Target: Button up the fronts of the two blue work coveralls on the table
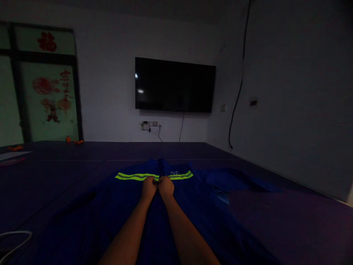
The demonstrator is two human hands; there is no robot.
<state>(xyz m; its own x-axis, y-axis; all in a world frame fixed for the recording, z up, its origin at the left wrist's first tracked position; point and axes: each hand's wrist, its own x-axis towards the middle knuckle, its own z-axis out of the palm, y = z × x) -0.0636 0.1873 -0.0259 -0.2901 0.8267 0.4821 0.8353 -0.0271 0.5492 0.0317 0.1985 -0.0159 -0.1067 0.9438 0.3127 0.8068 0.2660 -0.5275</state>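
A blue work jacket (193, 206) with yellow-green and grey reflective stripes across the chest lies spread on the dark floor, its collar away from me. My left hand (149, 187) and my right hand (166, 186) meet at the jacket's front edge, just at the stripe level. Both are closed, with fingers pinched on the cloth along the middle opening. Whether a button or a zip is between the fingertips is hidden. One sleeve stretches out to the right; the left side of the jacket fades into shadow.
A white cable (23, 232) curves at the lower left. Orange objects (78, 142) sit by the glass door (49, 95). A pale flat sheet (12, 156) lies at far left. A television (175, 85) hangs on the back wall; a black cord (239, 92) dangles along the right wall.
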